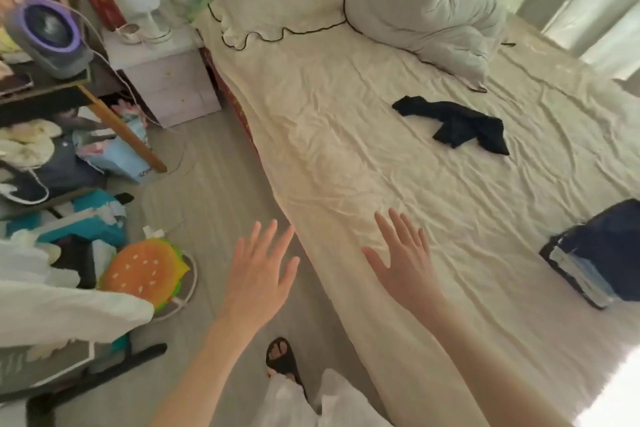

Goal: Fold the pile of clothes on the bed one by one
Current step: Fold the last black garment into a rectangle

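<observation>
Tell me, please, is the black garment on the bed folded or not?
Not folded: the black garment lies crumpled on the sheet, edges uneven.

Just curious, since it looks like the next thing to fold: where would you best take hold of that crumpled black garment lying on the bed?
Probably at its narrow left end, where the black garment tapers to a thin strip lying flat on the sheet. Come from above, from the near side, and pinch there; the bunched right end would likely lift in a tangle.
</observation>
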